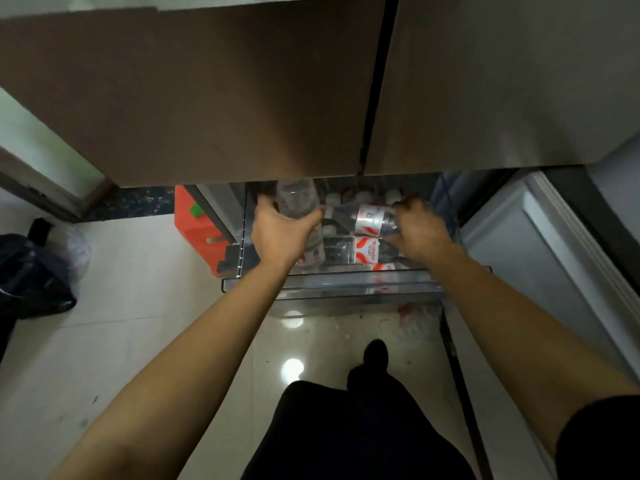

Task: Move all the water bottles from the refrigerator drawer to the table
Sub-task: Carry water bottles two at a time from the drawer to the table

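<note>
Over the drawer [332, 284] front, two bottles are being gripped: the left hand [282, 230] is closed around a clear bottle [298, 202], the right hand [420, 225] around a labelled bottle [367, 218]. More lie beneath. Next, both must be lifted clear.

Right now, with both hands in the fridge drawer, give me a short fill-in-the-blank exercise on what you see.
1. The left hand grips a clear ____.
2. The right hand rests on a bottle whose label is white and ____.
3. The crate left of the drawer is ____.

Missing words: bottle; red; orange
</note>
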